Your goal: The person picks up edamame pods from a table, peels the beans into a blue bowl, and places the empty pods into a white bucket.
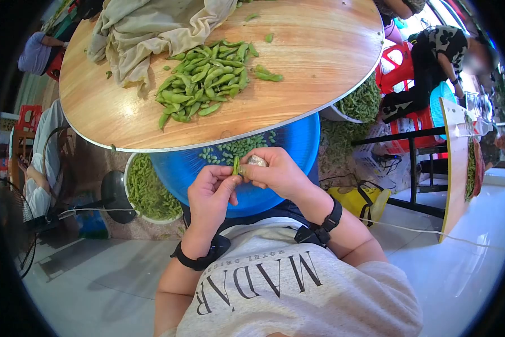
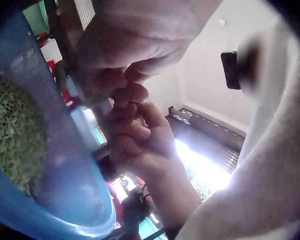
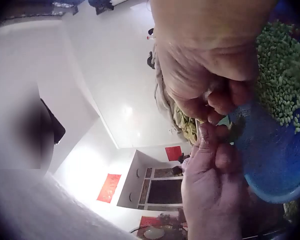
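Observation:
Both hands meet above a blue basin point(image 1: 304, 143) below the table's near edge. Between thumb and fingers, my left hand point(image 1: 208, 194) pinches a green edamame pod point(image 1: 236, 165). My right hand point(image 1: 286, 175) has its fingers curled in against the pod's other side, its fingertips right beside the left thumb. Something silvery point(image 1: 257, 160) shows at the right hand's curled fingers. In the right wrist view, the left thumb point(image 3: 206, 142) presses up close to the right fingertips, and the pod is mostly hidden. Loose shelled beans point(image 3: 285, 75) lie in the basin.
A heap of edamame pods point(image 1: 207, 78) lies on the wooden table point(image 1: 314, 45) beside a crumpled cloth point(image 1: 151, 33). A white tub of pods point(image 1: 151, 191) stands left of the basin, another container of pods point(image 1: 359, 101) to its right. A yellow bag point(image 1: 362, 202) sits on the floor.

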